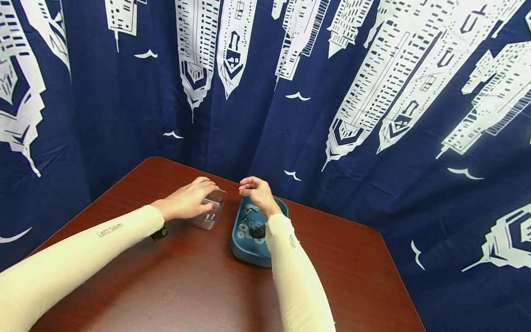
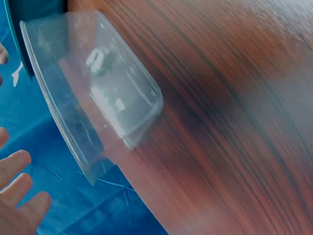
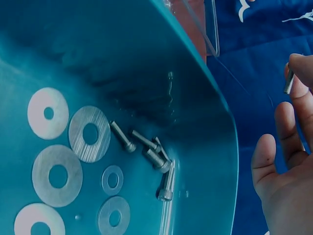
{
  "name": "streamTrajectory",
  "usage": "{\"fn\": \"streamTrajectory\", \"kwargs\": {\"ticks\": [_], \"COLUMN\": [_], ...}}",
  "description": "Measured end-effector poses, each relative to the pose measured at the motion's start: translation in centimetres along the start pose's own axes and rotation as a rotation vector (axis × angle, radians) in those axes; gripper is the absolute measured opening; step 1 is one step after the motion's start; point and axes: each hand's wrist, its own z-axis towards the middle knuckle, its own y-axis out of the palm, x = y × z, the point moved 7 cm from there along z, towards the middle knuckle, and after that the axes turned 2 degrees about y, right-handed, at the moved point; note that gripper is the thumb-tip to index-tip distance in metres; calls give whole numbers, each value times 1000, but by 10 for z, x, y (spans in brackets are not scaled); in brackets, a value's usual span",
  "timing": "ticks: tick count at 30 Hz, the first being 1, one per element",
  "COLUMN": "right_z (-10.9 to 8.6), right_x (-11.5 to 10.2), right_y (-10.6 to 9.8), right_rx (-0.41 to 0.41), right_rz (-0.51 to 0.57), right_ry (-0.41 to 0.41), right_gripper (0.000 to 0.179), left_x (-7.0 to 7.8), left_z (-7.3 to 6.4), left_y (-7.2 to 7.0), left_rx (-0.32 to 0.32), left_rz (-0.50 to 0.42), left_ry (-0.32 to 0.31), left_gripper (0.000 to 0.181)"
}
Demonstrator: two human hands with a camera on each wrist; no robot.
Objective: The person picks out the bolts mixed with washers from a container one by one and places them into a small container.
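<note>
My right hand (image 1: 258, 196) is above the far end of a blue tray (image 1: 250, 259), pinching a metal screw (image 3: 289, 83) between thumb and index finger, its other fingers spread. Inside the tray, several socket-head screws (image 3: 157, 160) lie near the wall, beside several flat washers (image 3: 41, 175) of different sizes. Left of the tray stands a small clear plastic box (image 2: 142, 93) with a few small metal pieces (image 2: 99, 59) in it, blurred. Over that box hovers my left hand (image 1: 188, 199), fingers loosely bent and holding nothing; whether it touches the rim cannot be told.
Both containers stand on a reddish-brown wooden table (image 1: 191, 276), towards its far edge. A dark blue curtain (image 1: 265, 138) with white building prints hangs right behind the table. A dark textured object (image 1: 258, 232) shows over the tray beside my right sleeve.
</note>
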Motion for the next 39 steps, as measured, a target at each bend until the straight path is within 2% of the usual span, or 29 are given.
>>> {"fn": "streamTrajectory", "kwargs": {"ticks": [12,16,28,39], "right_z": [5,6,10,11], "right_x": [-6,-7,-13,-11], "right_y": [15,21,30,52], "right_rx": [-23,-34,-53,-91], "right_rz": [5,-2,20,4], "right_ry": [-29,-27,-36,-23], "right_gripper": [21,22,23,24], "left_x": [-17,-22,-36,-46], "left_z": [-13,-15,-14,-27], "left_y": [-11,-12,-8,4], "left_rx": [58,57,26,8], "left_rz": [16,10,17,30], "left_ry": [3,-9,-26,-24], "left_gripper": [49,46,51,49]}}
